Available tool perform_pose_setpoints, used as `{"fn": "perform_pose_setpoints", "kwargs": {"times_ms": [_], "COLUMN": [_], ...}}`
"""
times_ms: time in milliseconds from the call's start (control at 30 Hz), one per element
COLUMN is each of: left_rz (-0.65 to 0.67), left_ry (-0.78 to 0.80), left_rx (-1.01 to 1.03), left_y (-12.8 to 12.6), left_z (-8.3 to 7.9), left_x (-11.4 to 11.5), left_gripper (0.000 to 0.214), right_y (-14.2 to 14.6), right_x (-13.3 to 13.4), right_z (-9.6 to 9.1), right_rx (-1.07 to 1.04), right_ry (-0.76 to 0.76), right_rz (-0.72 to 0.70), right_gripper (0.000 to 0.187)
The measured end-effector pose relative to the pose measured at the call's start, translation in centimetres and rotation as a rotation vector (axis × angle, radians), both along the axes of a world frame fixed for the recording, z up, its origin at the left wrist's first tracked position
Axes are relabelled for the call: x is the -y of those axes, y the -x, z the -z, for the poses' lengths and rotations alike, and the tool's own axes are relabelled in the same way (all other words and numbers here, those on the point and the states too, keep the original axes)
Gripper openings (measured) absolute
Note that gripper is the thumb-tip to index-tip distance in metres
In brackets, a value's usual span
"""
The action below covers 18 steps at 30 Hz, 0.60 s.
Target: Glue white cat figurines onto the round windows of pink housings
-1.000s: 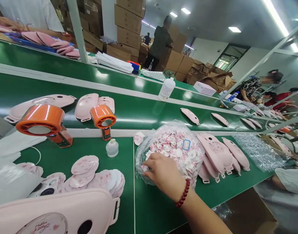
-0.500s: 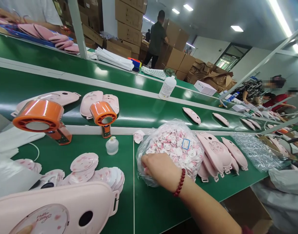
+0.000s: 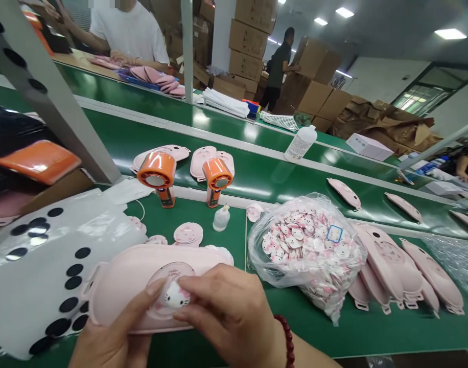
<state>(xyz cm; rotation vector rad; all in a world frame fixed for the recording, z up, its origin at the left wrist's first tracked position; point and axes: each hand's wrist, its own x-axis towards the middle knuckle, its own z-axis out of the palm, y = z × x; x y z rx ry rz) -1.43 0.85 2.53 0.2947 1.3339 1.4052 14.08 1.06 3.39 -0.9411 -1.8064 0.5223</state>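
A pale pink oval plastic shell with a clear round window lies across the front, held at its lower left by my left hand, thumb on top near the window. My right hand pinches a small white cat-face piece with a pink bow against that window. Both hands are closed. To the right sits an open clear plastic bag full of similar cat-face pieces. Round printed discs lie behind the shell, partly hidden by it.
Two orange handheld fans and a small squeeze bottle stand behind. A white sheet with black dots covers the left. Stacked pink shells lie right. Beyond, a green conveyor belt carries shells and a white bottle.
My right hand has left the bag and come left with a cat-face piece, now at the shell's window. The shell appears farther right in view, and the head view has turned left.
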Motion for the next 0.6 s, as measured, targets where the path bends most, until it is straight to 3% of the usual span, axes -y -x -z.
{"fn": "perform_pose_setpoints", "kwargs": {"times_ms": [67,167,433,600], "left_rz": [0.021,-0.009,0.01,0.026], "left_ry": [-0.009,0.001,-0.033,0.001], "left_rx": [0.013,0.024,0.003,-0.036], "left_y": [-0.4,-0.4,-0.3,-0.8], "left_z": [-0.5,-0.5,-0.2,0.1], "left_x": [0.2,0.6,1.0,1.1], "left_gripper": [0.063,0.063,0.058,0.055], "right_y": [0.5,0.7,1.3,2.6], "right_x": [-0.2,-0.2,1.0,1.9], "right_z": [0.2,0.0,-0.1,0.6], "right_rx": [0.175,0.341,0.577,0.58], "right_ry": [-0.136,-0.223,-0.277,-0.369], "right_rz": [0.057,0.137,0.163,0.243], "right_gripper": [0.018,0.017,0.032,0.031]}}
